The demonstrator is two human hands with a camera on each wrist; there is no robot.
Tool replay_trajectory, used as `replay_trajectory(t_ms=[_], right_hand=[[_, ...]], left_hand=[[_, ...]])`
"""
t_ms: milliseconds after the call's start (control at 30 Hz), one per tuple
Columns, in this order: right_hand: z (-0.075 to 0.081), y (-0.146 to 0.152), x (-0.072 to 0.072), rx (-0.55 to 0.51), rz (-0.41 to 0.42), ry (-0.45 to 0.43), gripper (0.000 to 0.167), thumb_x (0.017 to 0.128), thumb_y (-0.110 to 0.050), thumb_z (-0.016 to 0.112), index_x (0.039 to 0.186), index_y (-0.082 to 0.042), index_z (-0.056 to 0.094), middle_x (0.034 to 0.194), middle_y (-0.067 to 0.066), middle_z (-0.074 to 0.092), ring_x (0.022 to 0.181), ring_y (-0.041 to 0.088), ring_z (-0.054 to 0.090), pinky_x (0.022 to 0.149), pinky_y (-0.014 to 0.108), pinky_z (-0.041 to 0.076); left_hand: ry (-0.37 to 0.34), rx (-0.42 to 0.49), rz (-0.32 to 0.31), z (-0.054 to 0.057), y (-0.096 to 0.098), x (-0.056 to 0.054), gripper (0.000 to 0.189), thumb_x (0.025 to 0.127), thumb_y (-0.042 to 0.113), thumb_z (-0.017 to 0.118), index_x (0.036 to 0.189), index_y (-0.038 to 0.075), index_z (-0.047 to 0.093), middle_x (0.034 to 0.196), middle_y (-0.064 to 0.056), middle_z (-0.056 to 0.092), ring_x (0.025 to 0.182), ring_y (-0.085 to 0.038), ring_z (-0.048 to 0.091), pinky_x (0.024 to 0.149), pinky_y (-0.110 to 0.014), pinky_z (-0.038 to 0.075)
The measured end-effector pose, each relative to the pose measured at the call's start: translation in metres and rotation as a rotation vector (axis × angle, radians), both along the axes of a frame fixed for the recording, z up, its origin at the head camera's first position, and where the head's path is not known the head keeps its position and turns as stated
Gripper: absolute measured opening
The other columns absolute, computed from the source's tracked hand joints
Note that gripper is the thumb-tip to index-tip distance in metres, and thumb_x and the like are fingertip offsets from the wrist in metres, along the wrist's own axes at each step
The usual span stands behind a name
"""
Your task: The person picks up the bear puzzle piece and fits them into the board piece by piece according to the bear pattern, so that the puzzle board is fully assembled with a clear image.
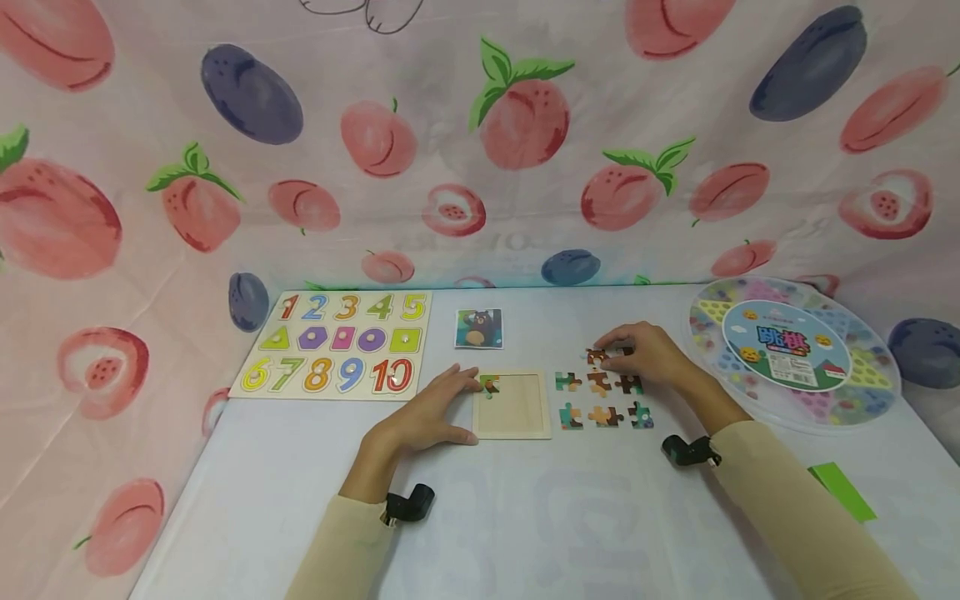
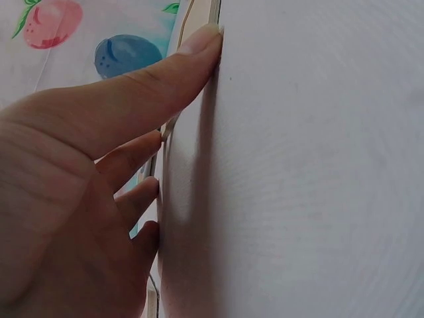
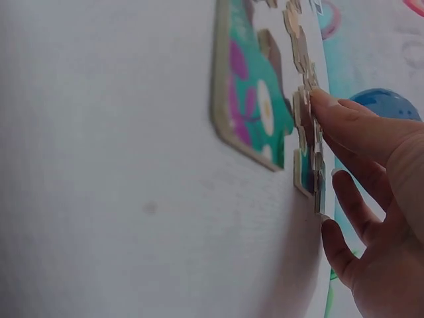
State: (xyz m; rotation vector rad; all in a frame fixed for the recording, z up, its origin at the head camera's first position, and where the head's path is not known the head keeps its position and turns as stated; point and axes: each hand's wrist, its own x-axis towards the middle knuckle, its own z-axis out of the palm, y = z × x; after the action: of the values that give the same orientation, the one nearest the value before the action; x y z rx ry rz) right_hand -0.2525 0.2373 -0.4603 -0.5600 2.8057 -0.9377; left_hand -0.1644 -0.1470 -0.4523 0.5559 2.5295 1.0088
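My left hand (image 1: 416, 421) rests at the left side of a square wooden puzzle tray (image 1: 512, 435), fingers spread and thumb on its lower-left corner. One puzzle piece (image 1: 490, 383) lies in the tray's upper-left corner. In the left wrist view the thumb (image 2: 199, 41) touches the tray's edge. To the tray's right, my right hand (image 1: 651, 357) pinches a brown puzzle piece (image 1: 596, 357) in the back row between thumb and index finger. Several loose pieces lie nearer, including a teal corner piece (image 3: 255, 106) in the right wrist view. The right palm hides part of the back row.
A number-and-shape board (image 1: 330, 346) lies at the back left. Behind the tray is a small bear picture card (image 1: 479, 329). A round game box (image 1: 795, 346) stands at the back right, with a green paper (image 1: 846, 492) in front of it. Fruit-patterned cloth hangs behind.
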Motion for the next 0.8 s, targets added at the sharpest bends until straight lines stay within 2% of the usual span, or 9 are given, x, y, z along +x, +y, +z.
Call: replay_trajectory(t_ms=[400,533,633,800], right_hand=[[0.001,-0.001,0.001,0.010,0.014,0.017,0.022,0.090,-0.013,0.077,0.112,-0.010,0.079,0.116,0.015,0.076,0.116,0.038,0.066,0.101,0.058,0.051],[0.004,-0.002,0.002,0.008,-0.020,-0.009,0.026,0.091,-0.017,0.077,0.116,-0.010,0.077,0.121,0.017,0.074,0.120,0.039,0.065,0.103,0.058,0.051],[0.008,-0.004,0.003,-0.001,-0.068,-0.009,0.027,0.092,-0.018,0.075,0.118,-0.009,0.075,0.124,0.018,0.072,0.118,0.039,0.067,0.099,0.056,0.055],[0.013,-0.009,0.003,-0.044,-0.089,0.058,0.026,0.093,-0.013,0.074,0.118,-0.006,0.075,0.121,0.018,0.073,0.110,0.037,0.071,0.093,0.052,0.059]], left_hand=[[-0.003,-0.009,-0.006,0.002,0.000,0.000,0.074,0.079,0.022,0.088,0.144,0.015,0.054,0.169,0.002,0.031,0.163,-0.025,0.009,0.132,-0.052,0.014],[-0.005,-0.007,-0.007,0.001,0.000,0.000,0.074,0.079,0.022,0.088,0.144,0.015,0.054,0.169,0.002,0.031,0.163,-0.025,0.009,0.133,-0.052,0.014],[-0.003,-0.009,-0.006,0.001,0.000,0.000,0.074,0.079,0.022,0.088,0.145,0.015,0.054,0.170,0.002,0.031,0.163,-0.025,0.009,0.133,-0.052,0.014],[-0.005,-0.015,-0.002,0.001,0.000,0.000,0.074,0.079,0.021,0.088,0.145,0.016,0.054,0.170,0.003,0.031,0.164,-0.024,0.009,0.133,-0.051,0.014]])
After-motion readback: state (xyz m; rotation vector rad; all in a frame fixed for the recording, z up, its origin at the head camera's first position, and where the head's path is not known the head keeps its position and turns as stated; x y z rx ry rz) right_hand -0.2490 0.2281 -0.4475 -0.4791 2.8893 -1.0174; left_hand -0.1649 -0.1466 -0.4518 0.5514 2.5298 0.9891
